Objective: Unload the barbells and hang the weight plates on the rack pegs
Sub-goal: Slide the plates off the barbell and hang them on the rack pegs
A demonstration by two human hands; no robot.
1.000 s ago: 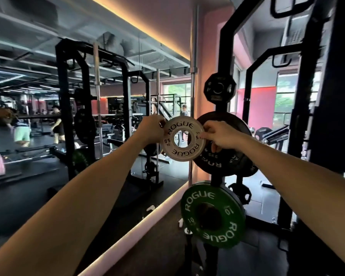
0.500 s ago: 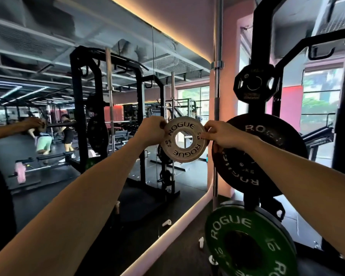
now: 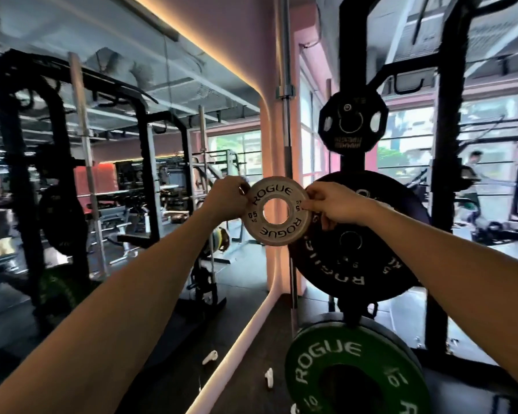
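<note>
White plate (image 3: 277, 211): upright at chest height, left hand (image 3: 226, 200) and right hand (image 3: 335, 204) pinching opposite edges.
Behind: large black plate (image 3: 371, 264) on rack upright (image 3: 352, 64).
Below: green plate (image 3: 350, 372).
Left: mirror wall (image 3: 102, 174).

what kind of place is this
A gym, most likely its free-weights area. Both hands, left hand and right hand, hold a small white Rogue plate beside a black rack hung with a large black plate and a green plate.
</note>
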